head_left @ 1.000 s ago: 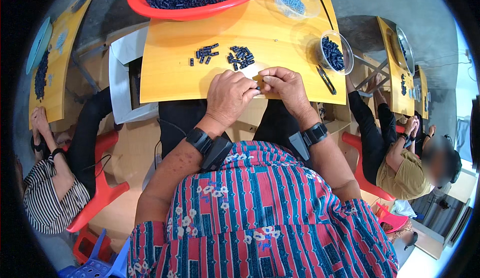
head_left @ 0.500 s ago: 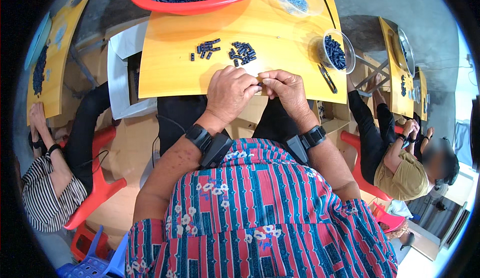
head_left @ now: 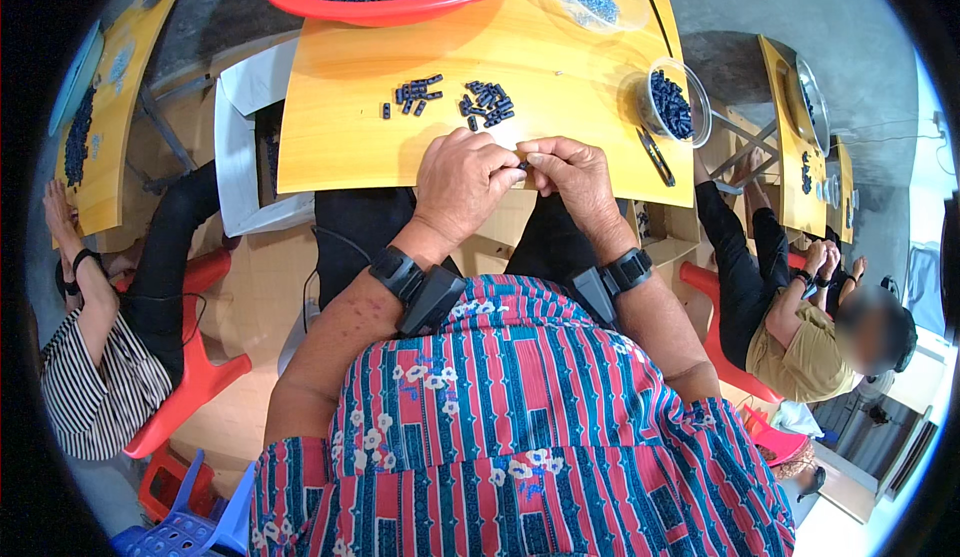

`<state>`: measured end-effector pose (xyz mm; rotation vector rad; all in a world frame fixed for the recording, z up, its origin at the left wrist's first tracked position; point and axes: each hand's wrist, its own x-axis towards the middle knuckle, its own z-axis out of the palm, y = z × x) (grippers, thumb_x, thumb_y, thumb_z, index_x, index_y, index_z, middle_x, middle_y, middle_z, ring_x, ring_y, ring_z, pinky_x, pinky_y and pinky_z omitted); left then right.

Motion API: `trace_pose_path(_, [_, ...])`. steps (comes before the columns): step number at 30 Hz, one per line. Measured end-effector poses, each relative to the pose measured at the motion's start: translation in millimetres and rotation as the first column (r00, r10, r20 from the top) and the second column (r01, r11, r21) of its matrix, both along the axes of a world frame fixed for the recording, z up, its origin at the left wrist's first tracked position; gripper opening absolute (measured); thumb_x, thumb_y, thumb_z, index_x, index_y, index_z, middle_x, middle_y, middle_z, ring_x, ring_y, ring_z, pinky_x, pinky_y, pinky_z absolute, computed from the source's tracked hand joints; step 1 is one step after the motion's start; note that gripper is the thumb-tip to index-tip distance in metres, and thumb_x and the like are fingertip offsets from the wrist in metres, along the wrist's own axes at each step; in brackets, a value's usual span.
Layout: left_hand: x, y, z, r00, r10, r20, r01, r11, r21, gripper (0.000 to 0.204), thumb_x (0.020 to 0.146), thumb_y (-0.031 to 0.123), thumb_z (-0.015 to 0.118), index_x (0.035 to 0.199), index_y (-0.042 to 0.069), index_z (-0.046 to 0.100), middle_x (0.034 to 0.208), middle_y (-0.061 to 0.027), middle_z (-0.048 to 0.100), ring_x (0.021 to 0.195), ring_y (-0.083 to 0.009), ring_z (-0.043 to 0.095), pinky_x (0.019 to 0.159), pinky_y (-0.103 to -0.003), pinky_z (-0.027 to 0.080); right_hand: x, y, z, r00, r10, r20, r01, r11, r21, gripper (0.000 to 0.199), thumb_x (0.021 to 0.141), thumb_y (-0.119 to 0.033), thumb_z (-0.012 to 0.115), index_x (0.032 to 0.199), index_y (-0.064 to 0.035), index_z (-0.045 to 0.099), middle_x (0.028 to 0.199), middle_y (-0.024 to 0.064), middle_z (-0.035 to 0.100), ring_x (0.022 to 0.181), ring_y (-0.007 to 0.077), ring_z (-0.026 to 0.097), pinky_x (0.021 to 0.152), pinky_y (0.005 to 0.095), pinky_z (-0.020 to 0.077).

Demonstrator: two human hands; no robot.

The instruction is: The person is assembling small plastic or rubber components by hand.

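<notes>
My left hand [head_left: 462, 172] and my right hand [head_left: 572, 175] meet at the near edge of the yellow table [head_left: 350, 162]. Their thumbs and fingertips pinch a small dark blue plastic piece [head_left: 522, 165], mostly hidden by the fingers. Just beyond my left hand lies a loose pile of similar dark pieces [head_left: 487, 105]. A second group of dark pieces [head_left: 415, 95] sits left of it, laid closer together. One single dark piece [head_left: 386, 111] lies apart at its left.
A red basin [head_left: 400, 12] heaped with dark pieces stands at the far side. On the right are a clear tub [head_left: 703, 97] of dark pieces, a slim black tool [head_left: 656, 157] and a clear bowl [head_left: 640, 5] with light-blue bits. People sit at tables on both sides.
My hands stay together on the small piece, with only a slight shift of the fingers. At the left, another person's hand has moved up along their table's edge.
</notes>
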<state>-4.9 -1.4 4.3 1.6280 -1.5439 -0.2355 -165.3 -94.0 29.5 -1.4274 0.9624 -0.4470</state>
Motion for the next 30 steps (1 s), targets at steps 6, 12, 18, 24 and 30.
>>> trace_pose_path(6, [0.5, 0.0, -0.5, 1.0, -0.004, -0.013, 0.004, 1.0, 0.001, 0.013, 0.075, 0.024, 0.078, 0.079, 0.013, 0.073, 0.074, -0.0015, 0.062, 0.079, -0.0255, 0.058, 0.075, -0.04, 0.045, 0.7, -0.1, 0.7, 1.0, -0.001, 0.003, 0.001, 1.0, 0.021, 0.016, 0.097, -0.01, 0.066, 0.106, 0.0, 0.074, 0.071, -0.0007, 0.063, 0.062, 0.0063, 0.056, 0.056, 0.021, 0.0473])
trace_pose_path(12, [0.1, -0.2, 0.4, 1.0, -0.004, -0.023, 0.004, 1.0, 0.001, 0.013, 0.075, 0.024, 0.078, 0.078, 0.013, 0.073, 0.073, -0.0016, 0.062, 0.079, -0.0255, 0.058, 0.075, -0.041, 0.045, 1.1, -0.2, 1.9, 1.0, -0.001, -0.002, 0.001, 0.999, 0.036, 0.016, 0.097, -0.01, 0.065, 0.106, 0.0002, 0.074, 0.071, -0.0009, 0.062, 0.062, 0.0066, 0.056, 0.056, 0.0217, 0.0471])
trace_pose_path(18, [0.2, -0.5, 1.5, 1.0, -0.006, -0.018, 0.006, 1.0, 0.024, 0.013, 0.075, 0.024, 0.078, 0.077, 0.013, 0.073, 0.073, -0.0016, 0.062, 0.079, -0.0253, 0.058, 0.075, -0.04, 0.044, 1.5, 0.8, 1.1, 1.0, -0.009, 0.0, 0.009, 0.999, 0.031, 0.016, 0.098, -0.01, 0.065, 0.106, 0.0005, 0.073, 0.071, -0.0011, 0.062, 0.062, 0.0064, 0.055, 0.057, 0.0216, 0.0464])
trace_pose_path(24, [0.1, -1.0, 0.6, 1.0, -0.006, -0.027, 0.007, 1.0, 0.029, 0.013, 0.075, 0.024, 0.078, 0.077, 0.012, 0.072, 0.074, -0.0016, 0.063, 0.08, -0.0251, 0.058, 0.076, -0.04, 0.044, 1.7, 0.6, -0.7, 1.0, -0.008, 0.011, 0.008, 0.999, 0.04, 0.016, 0.098, -0.01, 0.065, 0.107, 0.0005, 0.073, 0.07, -0.0013, 0.061, 0.062, 0.0063, 0.054, 0.058, 0.0214, 0.0456])
trace_pose_path(30, [0.3, -0.3, 1.5, 1.0, -0.011, -0.027, 0.013, 0.999, 0.041, 0.013, 0.074, 0.023, 0.078, 0.075, 0.012, 0.072, 0.075, -0.0014, 0.064, 0.08, -0.0251, 0.059, 0.075, -0.04, 0.044, 0.0, -0.7, -2.9, 1.0, 0.005, 0.022, -0.006, 0.999, 0.044, 0.016, 0.097, -0.009, 0.065, 0.107, -0.0004, 0.074, 0.071, -0.0013, 0.062, 0.062, 0.0062, 0.055, 0.059, 0.0209, 0.047])
